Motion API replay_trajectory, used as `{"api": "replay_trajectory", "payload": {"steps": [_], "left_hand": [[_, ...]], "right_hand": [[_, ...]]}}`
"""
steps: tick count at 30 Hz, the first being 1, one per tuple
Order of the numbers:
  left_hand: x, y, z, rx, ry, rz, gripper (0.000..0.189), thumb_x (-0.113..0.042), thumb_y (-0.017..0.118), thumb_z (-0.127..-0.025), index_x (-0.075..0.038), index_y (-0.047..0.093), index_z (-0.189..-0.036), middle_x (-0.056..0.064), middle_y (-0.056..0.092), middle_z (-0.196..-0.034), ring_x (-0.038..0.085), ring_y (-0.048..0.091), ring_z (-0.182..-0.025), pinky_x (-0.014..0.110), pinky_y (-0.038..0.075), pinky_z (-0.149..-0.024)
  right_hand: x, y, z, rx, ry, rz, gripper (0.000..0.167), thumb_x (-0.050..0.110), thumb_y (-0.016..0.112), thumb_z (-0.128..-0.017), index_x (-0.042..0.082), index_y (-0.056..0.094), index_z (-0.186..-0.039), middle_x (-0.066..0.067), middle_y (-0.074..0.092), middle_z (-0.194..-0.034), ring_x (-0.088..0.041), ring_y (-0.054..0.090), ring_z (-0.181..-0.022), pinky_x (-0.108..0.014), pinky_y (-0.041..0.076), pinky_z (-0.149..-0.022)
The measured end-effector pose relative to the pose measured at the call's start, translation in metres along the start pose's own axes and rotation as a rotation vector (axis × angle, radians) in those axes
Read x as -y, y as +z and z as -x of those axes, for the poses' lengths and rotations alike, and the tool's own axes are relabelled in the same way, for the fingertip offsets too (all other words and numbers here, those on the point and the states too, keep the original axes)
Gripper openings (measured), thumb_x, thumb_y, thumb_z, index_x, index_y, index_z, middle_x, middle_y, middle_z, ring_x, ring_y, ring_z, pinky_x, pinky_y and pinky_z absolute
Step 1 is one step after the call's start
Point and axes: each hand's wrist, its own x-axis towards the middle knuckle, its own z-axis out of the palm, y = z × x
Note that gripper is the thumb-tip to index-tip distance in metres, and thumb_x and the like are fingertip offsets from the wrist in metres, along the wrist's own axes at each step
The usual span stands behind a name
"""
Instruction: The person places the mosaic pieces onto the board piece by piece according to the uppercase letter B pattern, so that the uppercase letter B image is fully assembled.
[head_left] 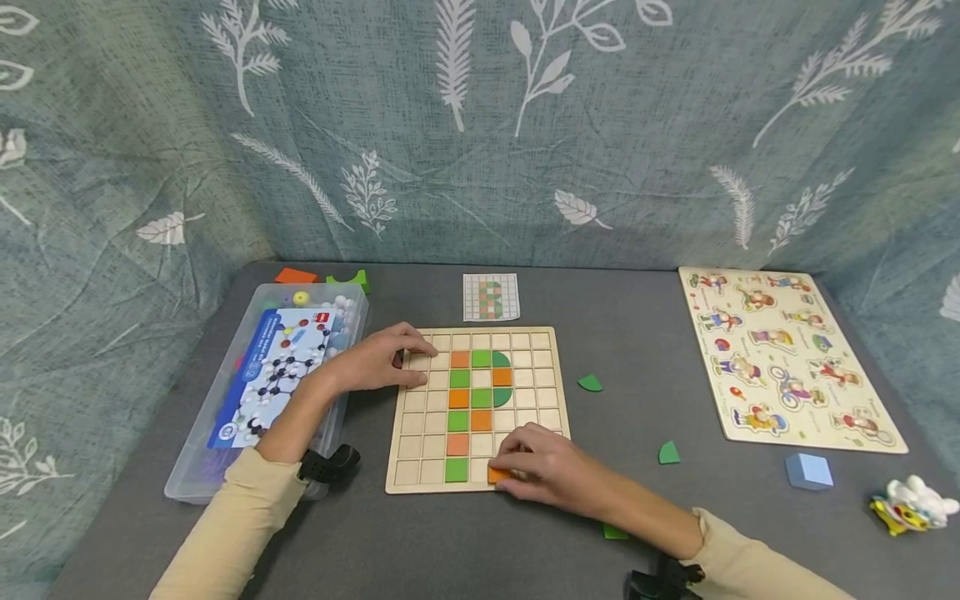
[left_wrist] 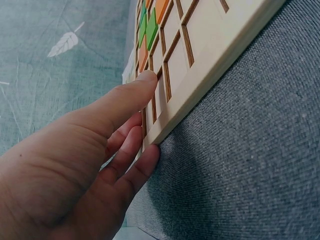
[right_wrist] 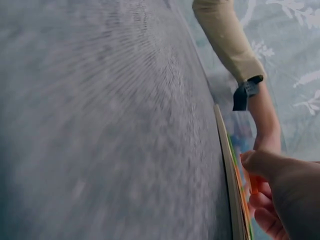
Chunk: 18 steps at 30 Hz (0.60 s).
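Observation:
A wooden grid board (head_left: 408,447) lies on the table with orange, light green and dark green pieces set in its cells. My left hand (head_left: 378,360) holds the board at its left edge near the far corner. In the left wrist view, the thumb (left_wrist: 132,95) rests on the board's top and a fingertip (left_wrist: 151,152) touches its side. Over the near edge, my right hand (head_left: 551,468) pinches an orange square tile (head_left: 497,474) between thumb and fingers. In the right wrist view this orange tile (right_wrist: 254,184) stands tilted close over the board.
Behind the board lies a pattern card (head_left: 491,297). A plastic model-kit box (head_left: 187,467) stands at left, a picture puzzle board (head_left: 795,358) at right. Green quarter-round pieces (head_left: 590,383) lie right of the grid. A blue block (head_left: 809,472) and a small toy (head_left: 911,506) sit far right.

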Motion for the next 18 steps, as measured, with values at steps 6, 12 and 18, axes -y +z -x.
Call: {"api": "replay_trajectory", "payload": {"steps": [6, 12, 18], "left_hand": [[0.0, 0.0, 0.0, -0.002, -0.005, -0.003, 0.041, -0.02, 0.07, -0.09, -0.006, 0.063, -0.127, 0.013, 0.054, -0.122, 0.019, 0.049, -0.086, 0.031, 0.043, -0.076], [0.001, 0.001, -0.001, -0.003, -0.013, -0.005, 0.041, -0.022, 0.07, -0.09, -0.007, 0.063, -0.128, 0.012, 0.054, -0.122, 0.018, 0.048, -0.087, 0.032, 0.043, -0.077], [0.002, 0.001, -0.001, -0.002, -0.016, -0.001, 0.041, -0.022, 0.07, -0.09, -0.007, 0.063, -0.127, 0.013, 0.054, -0.122, 0.018, 0.048, -0.087, 0.032, 0.043, -0.077]], "right_hand": [[0.003, 0.009, -0.009, 0.022, 0.001, 0.042, 0.019, 0.017, 0.076, -0.084, 0.011, 0.074, -0.102, 0.002, 0.063, -0.098, -0.008, 0.057, -0.09, -0.016, 0.047, -0.081], [0.005, 0.015, -0.013, 0.04, -0.004, 0.074, 0.017, 0.018, 0.076, -0.085, 0.011, 0.075, -0.101, 0.002, 0.062, -0.098, -0.008, 0.058, -0.091, -0.017, 0.048, -0.083], [0.007, 0.015, -0.015, 0.074, 0.08, 0.05, 0.017, 0.016, 0.076, -0.084, 0.012, 0.075, -0.101, 0.003, 0.064, -0.097, -0.008, 0.057, -0.091, -0.018, 0.048, -0.082]]}}
